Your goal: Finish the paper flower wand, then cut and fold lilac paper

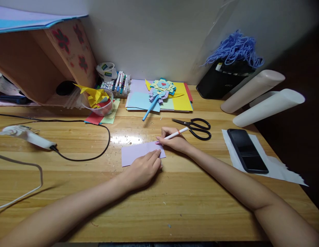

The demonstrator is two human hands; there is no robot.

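Right hand [174, 139] is gripping a white pen [177, 133], its tiny tip proving hard to make out; left hand [146, 167], fingers extended, is pressing and partly hiding a plain, oblong lilac paper [135, 152], which is lying on the wooden surface [159, 212].

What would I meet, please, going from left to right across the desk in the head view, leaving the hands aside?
White corded tool, clear plastic tub, lilac paper, black-handled scissors, black phone.
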